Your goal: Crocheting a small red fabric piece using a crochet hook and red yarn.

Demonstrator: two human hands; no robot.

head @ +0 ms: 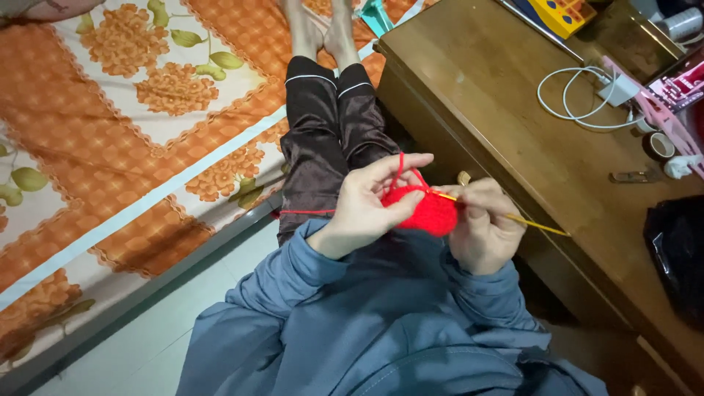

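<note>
My left hand (pixel 367 205) grips a small red crocheted piece (pixel 425 210) over my lap, thumb pressed on it. A strand of red yarn (pixel 304 212) runs from the piece over my left index finger and off to the left across my dark trousers. My right hand (pixel 480 224) pinches a thin yellow crochet hook (pixel 535 224), its tip at the red piece and its handle pointing right over the wooden desk. Both sleeves are blue-grey.
A wooden desk (pixel 513 132) stands at my right with a white charger and cable (pixel 587 95), a tape roll (pixel 658 145), a black bag (pixel 678 253) and a yellow box (pixel 561 13). My legs rest on a bed with an orange floral sheet (pixel 147 132).
</note>
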